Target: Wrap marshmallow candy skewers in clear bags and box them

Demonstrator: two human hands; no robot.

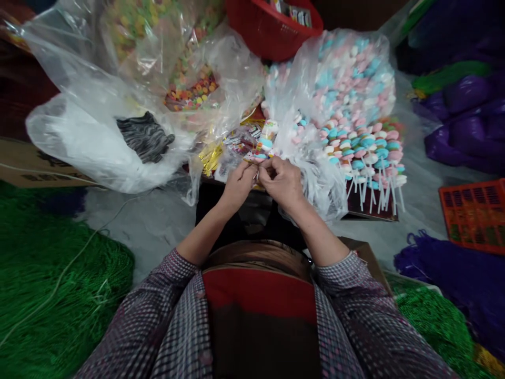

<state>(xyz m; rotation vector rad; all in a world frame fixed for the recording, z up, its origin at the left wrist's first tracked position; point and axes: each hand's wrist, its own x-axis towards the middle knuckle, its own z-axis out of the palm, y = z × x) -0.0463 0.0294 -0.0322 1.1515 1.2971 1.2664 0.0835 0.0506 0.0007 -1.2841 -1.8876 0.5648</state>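
Your left hand (239, 182) and right hand (283, 183), fingertips pinched, hold the near end of a wrapped candy stick (265, 143); its candies lie just far of the fingers.

Left hand (240, 183), right hand (283, 181) pinching; 2 forearms (205, 231) converging.

I can make out no whole word or number anywhere, only print that blurs. Beyond my hands, near the near edge of the surface (366, 207), a pile of wrappers (246, 135) carries dark lettering on pale patches, too small for me to read. The clear candy packet (266, 143) at my fingertips shows coloured print, also illegible. Past the surface's far edge, packets (300, 16) in the red basket (272, 32) bear black-and-white print I can't decipher. To my left, dark characters on the cardboard box (23, 164) are partly covered and unclear
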